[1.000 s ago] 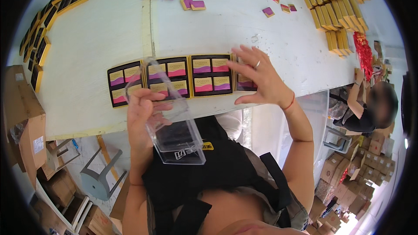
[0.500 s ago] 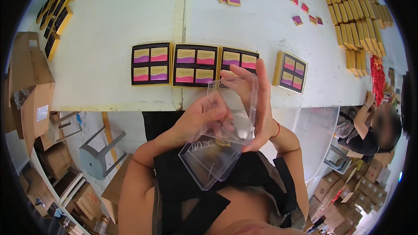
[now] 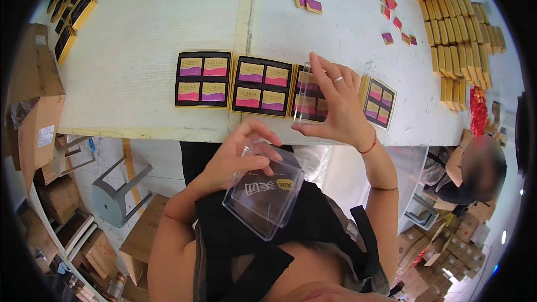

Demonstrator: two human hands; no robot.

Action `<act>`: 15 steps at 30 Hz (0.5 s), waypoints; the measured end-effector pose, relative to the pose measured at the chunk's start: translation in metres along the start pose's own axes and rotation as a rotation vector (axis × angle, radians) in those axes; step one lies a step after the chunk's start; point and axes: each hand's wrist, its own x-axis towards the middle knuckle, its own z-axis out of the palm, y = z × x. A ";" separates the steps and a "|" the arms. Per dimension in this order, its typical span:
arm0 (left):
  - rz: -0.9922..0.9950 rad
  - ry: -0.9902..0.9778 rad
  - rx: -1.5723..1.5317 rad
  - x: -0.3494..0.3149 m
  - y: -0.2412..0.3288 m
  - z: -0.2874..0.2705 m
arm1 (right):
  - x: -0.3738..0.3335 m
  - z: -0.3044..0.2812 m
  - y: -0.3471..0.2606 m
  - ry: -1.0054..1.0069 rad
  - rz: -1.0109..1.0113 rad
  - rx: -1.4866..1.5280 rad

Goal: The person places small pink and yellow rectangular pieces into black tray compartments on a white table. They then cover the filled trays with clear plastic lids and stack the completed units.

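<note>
- Four filled boxes (image 3: 202,79) are lined up along the front edge of the table (image 3: 128,78), each packed with chocolates (image 3: 214,67).
- A clear lid (image 3: 305,94) is pinched by its edges in the right hand (image 3: 348,103) over the third box from the left; whether contact is made cannot be told.
- A spare lid (image 3: 263,198), perhaps several nested, is gripped at one end by the left hand (image 3: 238,151), in front of the table.
- If the clear lid were lowered tilted, a rim could be caught or chocolates shifted; through a loose grip, the spare lid could be dropped.
- Lettering is printed on the wrappers; white characters and a yellow badge (image 3: 285,184) are borne by the black apron (image 3: 212,223).
</note>
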 end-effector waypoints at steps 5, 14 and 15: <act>0.143 0.211 -0.184 -0.021 -0.003 -0.018 | 0.010 0.019 0.005 -0.042 -0.041 -0.026; 0.061 -0.212 -0.664 -0.020 -0.017 -0.052 | 0.010 0.001 0.025 -0.221 -0.038 -0.036; 0.065 -0.267 -0.666 -0.019 -0.018 -0.054 | 0.008 0.001 0.027 -0.241 -0.022 -0.033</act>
